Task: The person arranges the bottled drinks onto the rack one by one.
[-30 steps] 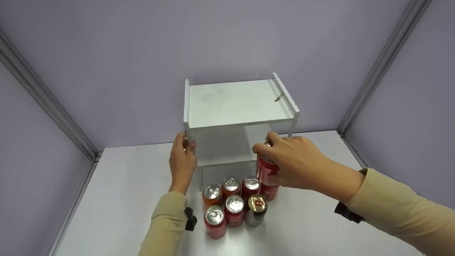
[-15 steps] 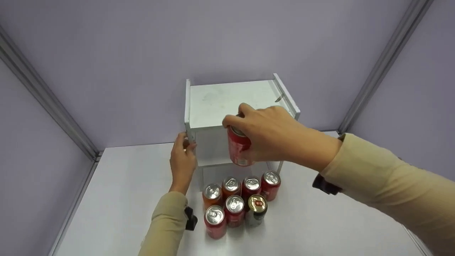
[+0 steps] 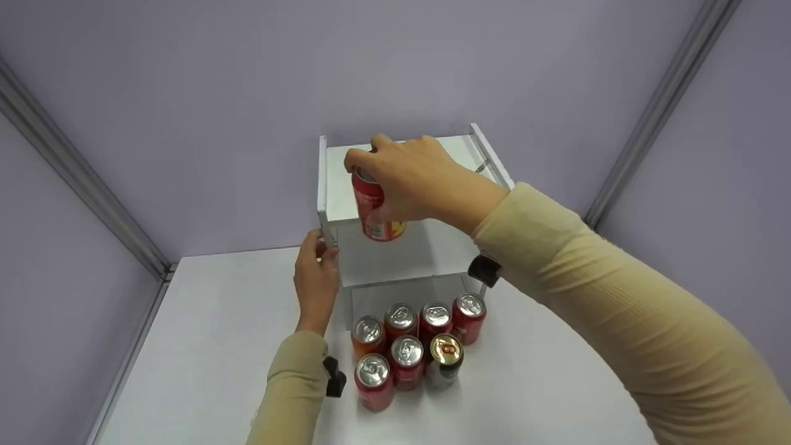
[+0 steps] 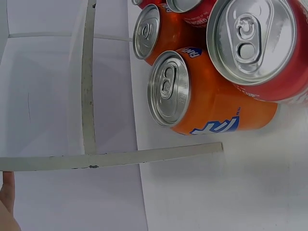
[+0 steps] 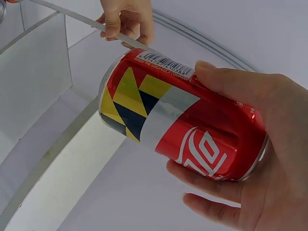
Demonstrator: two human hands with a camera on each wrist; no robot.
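My right hand [image 3: 414, 179] grips a red Coca-Cola can [image 3: 369, 201] from above and holds it in the air, overlapping the front edge of the shelf rack's top board in the head view. Yellow and black patches show on the can [image 5: 187, 118] in the right wrist view, with thumb and fingers round its body. My left hand [image 3: 316, 278] holds the left post of the white two-tier shelf rack [image 3: 337, 185]. In the right wrist view, the left hand's fingers [image 5: 113, 21] curl at that post. Only a bit of a left finger [image 4: 7, 192] shows in the left wrist view.
Several upright cans stand grouped before the rack: orange Fanta cans [image 4: 216, 96], red cans [image 3: 374, 386] and a dark-and-silver can [image 3: 444, 364] with a gold lid. The white table [image 3: 235, 321] meets a back wall, with metal-framed panels [image 3: 68, 173] at both sides.
My right hand has lifted the red can up and left, from above the right-hand cans to the shelf's top-board edge. The left hand stays on the post.
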